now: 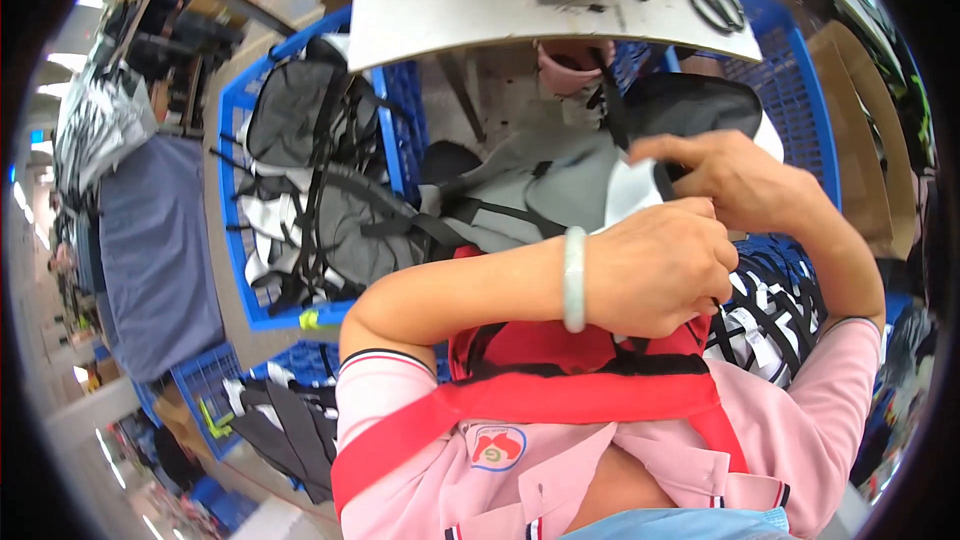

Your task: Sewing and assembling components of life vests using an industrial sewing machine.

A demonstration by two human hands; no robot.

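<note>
My left hand (655, 265) is closed into a fist at the top edge of a red fabric piece (570, 350) held against my chest, gripping it; a pale green bangle (574, 278) sits on that wrist. Just above it, my right hand (730, 180) pinches a white piece of fabric or paper (630, 190) that lies against a grey and black backpack (520, 200). A red strap (540, 400) crosses my pink shirt below the hands.
A blue plastic crate (235, 240) on the left holds several grey and black backpacks (320, 200). A white worktable (480, 0) with scissors (715, 0) is ahead. More blue crates stand at right (800, 100) and lower left (205, 380). Cardboard (860, 140) leans at right.
</note>
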